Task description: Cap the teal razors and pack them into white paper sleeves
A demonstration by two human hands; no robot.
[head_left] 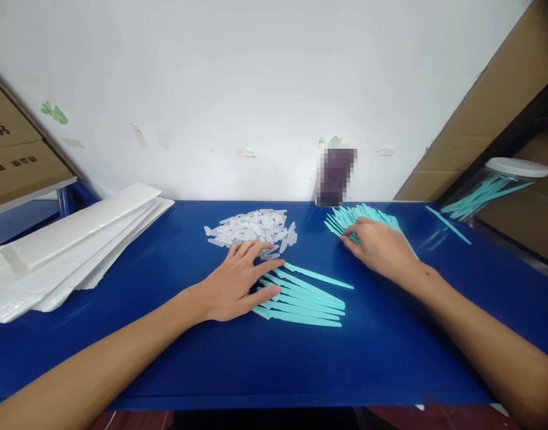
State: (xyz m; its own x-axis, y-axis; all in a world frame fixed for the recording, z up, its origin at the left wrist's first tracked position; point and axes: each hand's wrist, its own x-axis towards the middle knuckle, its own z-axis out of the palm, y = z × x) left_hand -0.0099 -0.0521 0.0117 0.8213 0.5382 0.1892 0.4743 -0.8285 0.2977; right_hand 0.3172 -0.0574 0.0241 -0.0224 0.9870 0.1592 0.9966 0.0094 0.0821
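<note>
My left hand [238, 283] lies with spread fingers over the left ends of several slim turquoise knife-shaped plastic sticks [307, 301]. These sticks fan out to the right on the table, and their left ends are partly hidden under my fingers. Just beyond those fingertips is a loose heap of small whitish, translucent plastic pieces [251, 227]. Over a larger pile of the same turquoise sticks [368, 212], my right hand [381, 248] has its thumb and fingers closed around a stick at the pile's near left side. The hand covers much of this pile.
White flat bags or sheets [77, 239] are stacked at the left of the blue table [265, 364]. A pixelated dark upright object [336, 176] leans on the wall. At right, a lidded clear jar [502, 179] holds more sticks, beside a single stick [448, 225]. Cardboard [471, 113] stands behind.
</note>
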